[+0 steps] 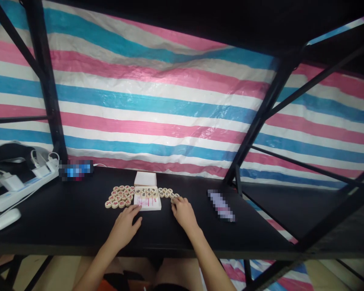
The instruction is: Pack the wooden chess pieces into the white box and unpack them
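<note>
Me: My left hand (127,222) lies loosely open with the thumb apart, its fingertips at the near left edge of the white box (148,204); I see no disc in its grasp. My right hand (183,212) has its fingers drawn in at the near end of the loose discs (166,194), which are black-marked. Whether they grip one or only touch it, I can't tell.

Other: How will those discs handle?

Me: Light and hard, I'd judge, and not easily broken. They may slide on the black table (79,222), so I'd pinch the round rim between thumb and forefinger.

Other: And the box?

Me: Light and fairly stiff, by its look. I'd expect a nudge to shift it, so a fingertip on its edge should steady it.

Other: Where does everything lie from your hands?

Me: The loose discs run beyond my right fingertips, leftward to the box. That sits between my hands, slightly beyond them, with boxed discs (149,194) along its far part. Red-marked discs (118,198) lie just beyond my left hand.
</note>
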A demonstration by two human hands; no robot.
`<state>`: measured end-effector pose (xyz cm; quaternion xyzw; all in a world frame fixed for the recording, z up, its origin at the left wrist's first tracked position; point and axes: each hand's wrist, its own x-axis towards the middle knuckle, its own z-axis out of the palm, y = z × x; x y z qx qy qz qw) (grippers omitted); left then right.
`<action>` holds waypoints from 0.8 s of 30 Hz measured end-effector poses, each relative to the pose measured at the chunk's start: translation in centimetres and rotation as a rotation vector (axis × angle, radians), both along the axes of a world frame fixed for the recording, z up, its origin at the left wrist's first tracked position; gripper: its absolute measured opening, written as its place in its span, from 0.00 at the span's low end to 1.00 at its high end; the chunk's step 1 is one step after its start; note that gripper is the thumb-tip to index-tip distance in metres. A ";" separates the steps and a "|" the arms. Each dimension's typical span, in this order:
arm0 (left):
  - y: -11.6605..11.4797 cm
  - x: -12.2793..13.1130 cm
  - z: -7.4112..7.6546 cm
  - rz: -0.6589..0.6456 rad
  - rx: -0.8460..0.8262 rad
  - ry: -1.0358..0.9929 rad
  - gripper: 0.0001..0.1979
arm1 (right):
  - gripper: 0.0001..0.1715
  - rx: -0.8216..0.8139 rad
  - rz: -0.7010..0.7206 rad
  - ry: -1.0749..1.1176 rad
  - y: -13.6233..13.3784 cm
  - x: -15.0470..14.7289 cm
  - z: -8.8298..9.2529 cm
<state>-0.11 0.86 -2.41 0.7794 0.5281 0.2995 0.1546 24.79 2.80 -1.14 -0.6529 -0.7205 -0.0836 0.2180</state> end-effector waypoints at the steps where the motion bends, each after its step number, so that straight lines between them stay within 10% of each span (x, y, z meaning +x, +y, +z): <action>1: 0.0 0.0 0.1 -0.008 -0.002 -0.029 0.20 | 0.13 -0.008 0.013 -0.029 -0.3 0.0 -0.3; 16: -1.1 0.1 1.8 -0.160 -0.107 -0.192 0.14 | 0.10 -0.088 0.330 0.486 -5.1 -4.4 1.2; 24: -1.0 0.2 2.3 -0.202 -0.163 -0.134 0.14 | 0.18 -0.177 0.536 0.785 -4.5 -6.9 -0.9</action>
